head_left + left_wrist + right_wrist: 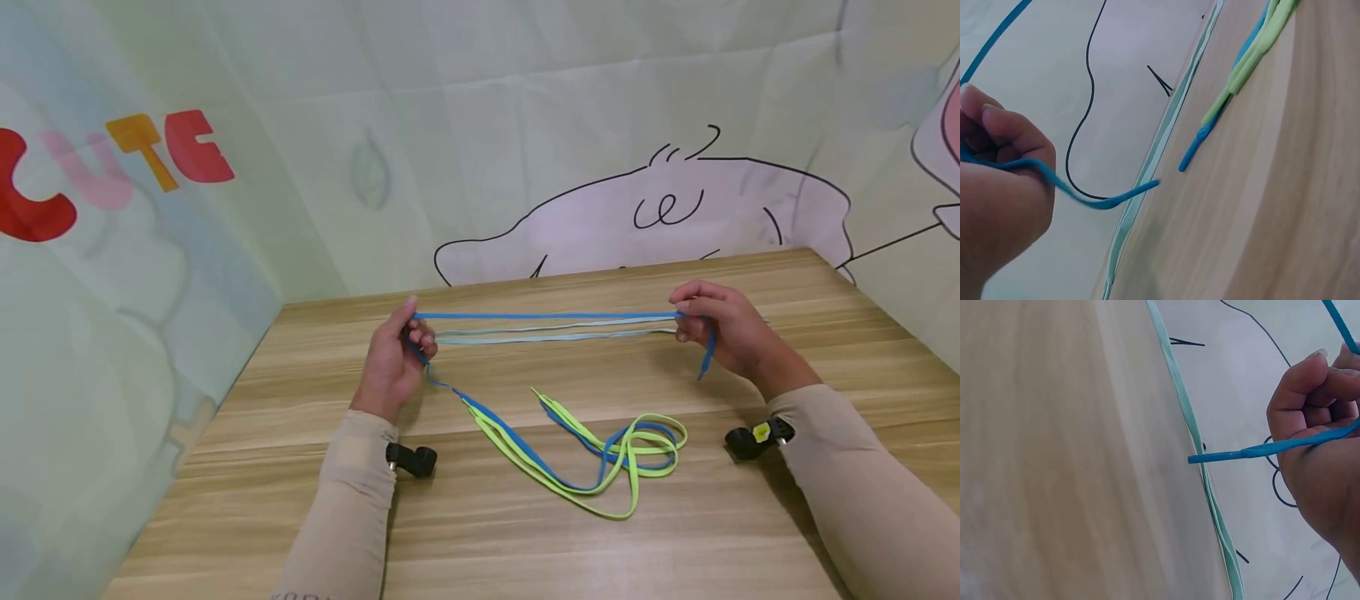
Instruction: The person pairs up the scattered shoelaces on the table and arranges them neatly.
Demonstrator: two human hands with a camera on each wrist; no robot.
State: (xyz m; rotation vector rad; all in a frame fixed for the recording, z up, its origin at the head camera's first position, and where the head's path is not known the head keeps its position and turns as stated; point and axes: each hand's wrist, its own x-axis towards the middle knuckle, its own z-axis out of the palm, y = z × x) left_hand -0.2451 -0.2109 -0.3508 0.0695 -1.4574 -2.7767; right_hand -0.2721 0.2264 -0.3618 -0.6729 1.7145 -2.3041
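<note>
Between my two hands a blue shoelace [543, 316] is stretched taut above the table. My left hand [393, 354] pinches it near one end, and a short tail [1094, 203] hangs from the curled fingers. At the other side my right hand [723, 325] grips the lace, its tipped end [1219, 457] dangling below the palm. Beneath the taut lace, pale mint-green laces [555, 337] lie lengthwise on the table. Nearer to me, yellow-green laces [633, 479] and another blue lace [536, 467] lie together in a loose loop.
The wooden table [525, 558] carries all the laces. Behind it hangs a printed cloth [487, 125] with cartoon drawings and coloured letters. A small black camera [412, 460] is strapped to the left wrist, another camera [750, 440] to the right.
</note>
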